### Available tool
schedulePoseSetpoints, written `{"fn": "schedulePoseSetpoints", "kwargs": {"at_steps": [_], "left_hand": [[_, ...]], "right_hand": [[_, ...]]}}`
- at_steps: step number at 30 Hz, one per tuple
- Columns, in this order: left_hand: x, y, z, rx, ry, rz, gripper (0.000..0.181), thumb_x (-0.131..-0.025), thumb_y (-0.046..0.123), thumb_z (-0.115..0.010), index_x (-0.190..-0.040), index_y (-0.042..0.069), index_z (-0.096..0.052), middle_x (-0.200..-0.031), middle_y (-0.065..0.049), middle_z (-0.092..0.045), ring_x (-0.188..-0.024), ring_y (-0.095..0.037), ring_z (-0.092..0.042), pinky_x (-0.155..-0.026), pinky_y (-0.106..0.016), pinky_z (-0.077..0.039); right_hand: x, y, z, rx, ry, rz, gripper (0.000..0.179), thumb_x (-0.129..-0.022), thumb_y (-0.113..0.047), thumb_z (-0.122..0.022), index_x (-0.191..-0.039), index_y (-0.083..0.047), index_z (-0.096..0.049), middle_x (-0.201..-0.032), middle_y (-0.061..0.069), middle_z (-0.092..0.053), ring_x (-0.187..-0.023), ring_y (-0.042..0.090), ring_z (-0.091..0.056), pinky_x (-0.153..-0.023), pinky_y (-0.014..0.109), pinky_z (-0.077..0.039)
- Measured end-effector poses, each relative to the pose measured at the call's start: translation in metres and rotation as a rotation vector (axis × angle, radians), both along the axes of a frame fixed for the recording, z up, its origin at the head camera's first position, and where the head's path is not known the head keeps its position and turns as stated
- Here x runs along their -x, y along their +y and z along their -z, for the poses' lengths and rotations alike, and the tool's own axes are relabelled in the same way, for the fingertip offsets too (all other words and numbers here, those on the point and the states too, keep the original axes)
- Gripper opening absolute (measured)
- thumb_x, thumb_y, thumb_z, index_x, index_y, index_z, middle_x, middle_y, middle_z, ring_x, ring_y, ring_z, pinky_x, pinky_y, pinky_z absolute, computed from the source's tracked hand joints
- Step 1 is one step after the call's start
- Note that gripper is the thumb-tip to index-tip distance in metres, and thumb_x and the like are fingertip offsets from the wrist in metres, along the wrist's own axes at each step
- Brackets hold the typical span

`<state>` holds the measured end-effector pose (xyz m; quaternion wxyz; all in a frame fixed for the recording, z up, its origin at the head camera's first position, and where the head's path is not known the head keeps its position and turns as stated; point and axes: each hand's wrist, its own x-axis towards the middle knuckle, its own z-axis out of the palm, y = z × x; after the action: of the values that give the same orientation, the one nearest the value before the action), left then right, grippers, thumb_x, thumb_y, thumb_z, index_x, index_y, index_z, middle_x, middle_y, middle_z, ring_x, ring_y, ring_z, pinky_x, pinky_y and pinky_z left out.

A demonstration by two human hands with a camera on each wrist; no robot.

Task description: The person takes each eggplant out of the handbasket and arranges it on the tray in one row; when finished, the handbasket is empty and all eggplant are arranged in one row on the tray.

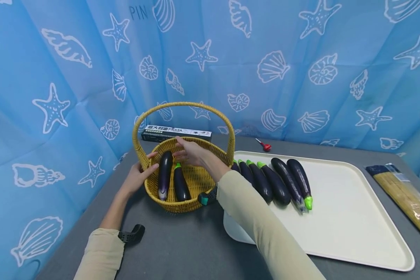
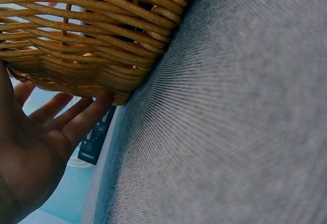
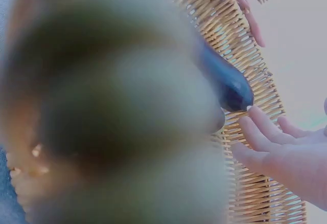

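A yellow wicker basket (image 1: 202,179) with a tall arched handle stands on the grey table. Inside lie two eggplants: a longer one (image 1: 165,171) along the left wall, and a shorter one (image 1: 181,186) beside it with a green stem end. My left hand (image 1: 139,175) holds the left rim, thumb over the edge and fingers along the outer weave (image 2: 102,45). Over the basket's inside is my right hand (image 1: 192,153), fingers extended and holding nothing. In the right wrist view its fingertips come close to an eggplant (image 3: 230,83); whether they touch is unclear. A blurred dark shape covers much of that view.
Right of the basket, a white tray (image 1: 353,217) bears several eggplants (image 1: 278,182), partly behind my right sleeve. A pasta box (image 1: 176,133) lies behind the basket. A red lollipop (image 1: 266,147) lies behind the tray, and a spaghetti pack (image 1: 406,194) to its right.
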<state>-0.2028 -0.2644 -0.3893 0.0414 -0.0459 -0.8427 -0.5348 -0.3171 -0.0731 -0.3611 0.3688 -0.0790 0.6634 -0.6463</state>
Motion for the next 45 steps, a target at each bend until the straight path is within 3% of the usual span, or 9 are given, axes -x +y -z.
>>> {"fn": "schedulePoseSetpoints", "kwargs": {"at_steps": [11, 17, 22, 27, 30, 34, 39, 45], "left_hand": [[0.017, -0.016, 0.03, -0.023, 0.022, 0.009, 0.057, -0.098, 0.027, -0.054, -0.149, 0.01, -0.034, -0.137, -0.028, -0.043, -0.112, -0.039, -0.052, -0.088, -0.047, -0.045], [0.016, -0.015, 0.031, -0.034, 0.024, 0.009, 0.057, -0.098, 0.027, -0.055, -0.149, 0.01, -0.034, -0.138, -0.027, -0.043, -0.111, -0.039, -0.053, -0.087, -0.043, -0.046], [0.014, -0.015, 0.029, -0.029, -0.007, 0.003, 0.058, -0.098, 0.027, -0.054, -0.149, 0.01, -0.033, -0.136, -0.029, -0.044, -0.109, -0.038, -0.055, -0.085, -0.039, -0.047], [0.012, -0.012, 0.022, -0.04, -0.035, 0.006, 0.057, -0.098, 0.022, -0.054, -0.148, 0.005, -0.033, -0.134, -0.031, -0.044, -0.111, -0.041, -0.053, -0.088, -0.045, -0.046], [0.012, -0.011, 0.021, -0.041, -0.033, 0.005, 0.057, -0.098, 0.023, -0.054, -0.148, 0.006, -0.033, -0.135, -0.03, -0.043, -0.112, -0.04, -0.052, -0.09, -0.047, -0.044], [0.014, -0.013, 0.027, -0.037, -0.009, 0.004, 0.058, -0.098, 0.028, -0.055, -0.149, 0.01, -0.033, -0.137, -0.028, -0.043, -0.113, -0.038, -0.052, -0.09, -0.045, -0.045], [0.015, -0.015, 0.029, -0.028, -0.009, 0.001, 0.059, -0.098, 0.03, -0.054, -0.15, 0.012, -0.033, -0.136, -0.027, -0.044, -0.114, -0.037, -0.051, -0.092, -0.047, -0.043], [0.017, -0.016, 0.031, -0.012, -0.016, -0.006, 0.061, -0.098, 0.034, -0.054, -0.15, 0.012, -0.03, -0.132, -0.027, -0.046, -0.108, -0.037, -0.054, -0.086, -0.04, -0.047]], "right_hand": [[-0.005, -0.005, -0.003, -0.067, -0.021, -0.093, 0.067, -0.1, -0.053, -0.031, -0.151, -0.009, -0.026, -0.14, 0.026, -0.042, -0.133, 0.036, -0.034, -0.11, 0.045, -0.021], [-0.008, -0.009, 0.002, -0.053, -0.026, -0.12, 0.071, -0.1, -0.056, -0.029, -0.153, -0.01, -0.017, -0.142, 0.028, -0.038, -0.135, 0.038, -0.03, -0.112, 0.048, -0.012], [-0.011, -0.012, 0.006, -0.002, -0.057, -0.095, 0.074, -0.099, -0.057, -0.03, -0.153, -0.01, -0.013, -0.143, 0.028, -0.036, -0.133, 0.04, -0.031, -0.11, 0.052, -0.013], [-0.013, -0.011, 0.005, -0.001, -0.008, -0.11, 0.073, -0.1, -0.055, -0.031, -0.154, -0.01, -0.011, -0.151, 0.02, -0.028, -0.134, 0.039, -0.029, -0.111, 0.053, -0.008], [-0.013, -0.011, 0.002, -0.029, 0.018, -0.125, 0.071, -0.1, -0.054, -0.031, -0.153, -0.008, -0.016, -0.152, 0.016, -0.026, -0.135, 0.037, -0.03, -0.111, 0.052, -0.01], [-0.015, -0.014, 0.0, -0.069, 0.017, -0.146, 0.068, -0.101, -0.052, -0.031, -0.148, -0.003, -0.029, -0.148, 0.018, -0.034, -0.134, 0.034, -0.032, -0.111, 0.05, -0.013], [-0.017, -0.017, 0.0, -0.073, 0.009, -0.151, 0.066, -0.101, -0.05, -0.031, -0.146, -0.002, -0.035, -0.144, 0.018, -0.04, -0.133, 0.034, -0.034, -0.111, 0.05, -0.013], [-0.019, -0.017, 0.001, -0.07, 0.01, -0.16, 0.059, -0.103, -0.047, -0.031, -0.142, -0.004, -0.043, -0.141, 0.017, -0.045, -0.132, 0.034, -0.035, -0.11, 0.051, -0.018]]}}
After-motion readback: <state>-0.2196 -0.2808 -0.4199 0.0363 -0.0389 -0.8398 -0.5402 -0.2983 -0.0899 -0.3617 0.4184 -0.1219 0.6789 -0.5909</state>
